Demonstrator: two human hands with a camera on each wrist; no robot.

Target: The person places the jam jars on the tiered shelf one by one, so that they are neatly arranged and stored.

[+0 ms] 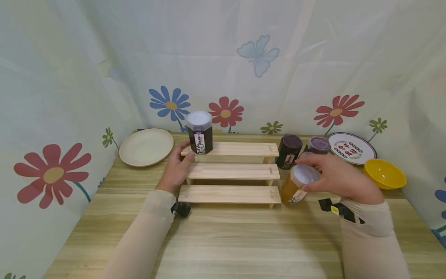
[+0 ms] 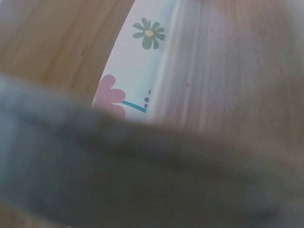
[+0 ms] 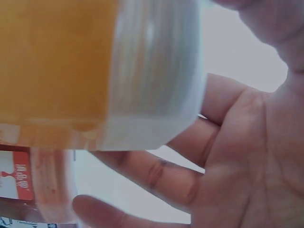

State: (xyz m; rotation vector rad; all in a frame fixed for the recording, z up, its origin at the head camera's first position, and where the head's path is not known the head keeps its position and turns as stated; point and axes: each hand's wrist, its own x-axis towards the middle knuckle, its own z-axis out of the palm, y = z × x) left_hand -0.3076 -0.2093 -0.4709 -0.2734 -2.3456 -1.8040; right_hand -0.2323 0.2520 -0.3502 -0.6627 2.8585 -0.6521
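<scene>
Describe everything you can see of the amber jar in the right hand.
The amber jar is see-through with honey-coloured contents, capped by a white, faceted lid. A small paper label sits on its lower side. It is tilted, lid toward the camera, with its base by the right end of the lowest wooden step; whether it rests on the table cannot be told. The right hand grips it round the lid, fingers curled beneath the rim. The dark jars behind stand apart from it.

Staged booth (flowered curtain [image 1: 223,69]); wooden table [image 1: 226,240]
</scene>
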